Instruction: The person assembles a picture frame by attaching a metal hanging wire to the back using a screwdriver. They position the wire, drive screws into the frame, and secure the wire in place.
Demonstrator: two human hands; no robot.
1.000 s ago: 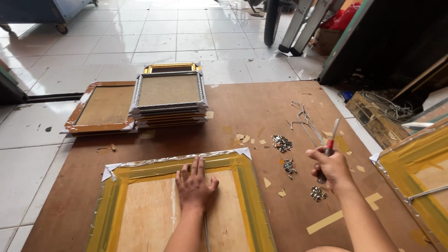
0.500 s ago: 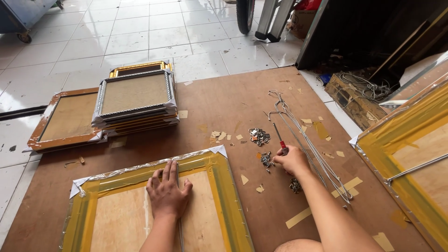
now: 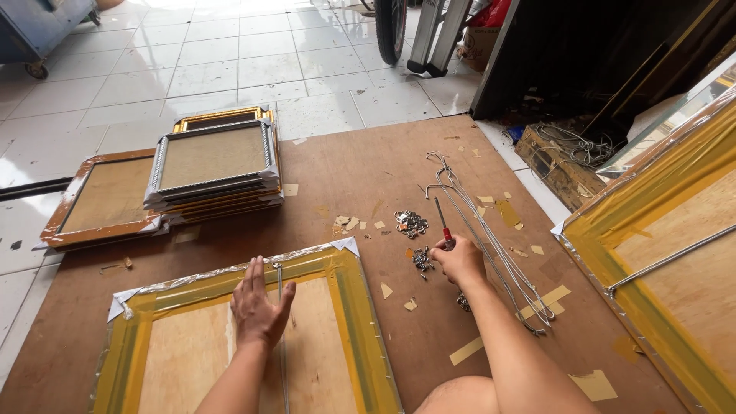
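Note:
My left hand [image 3: 259, 307] lies flat, fingers spread, on the plywood back of a gold picture frame [image 3: 349, 307] whose edges are sealed with yellow tape. A thin metal rod [image 3: 280, 291] runs under that hand. My right hand [image 3: 458, 261] is closed around a red-handled screwdriver [image 3: 443, 224], its shaft pointing away from me. It rests on the brown board [image 3: 353, 169] beside two small heaps of metal fittings [image 3: 412, 223].
A stack of framed pictures [image 3: 213, 165] and a brown frame [image 3: 100, 195] sit at the far left. Long wire hangers [image 3: 491, 238] lie to the right of my hand. Another large gold frame [image 3: 652, 230] stands at the right edge. Tape scraps litter the board.
My right hand has lowered the screwdriver toward the fittings and drawn closer to the frame. The view has shifted right. My left hand stays flat on the frame back.

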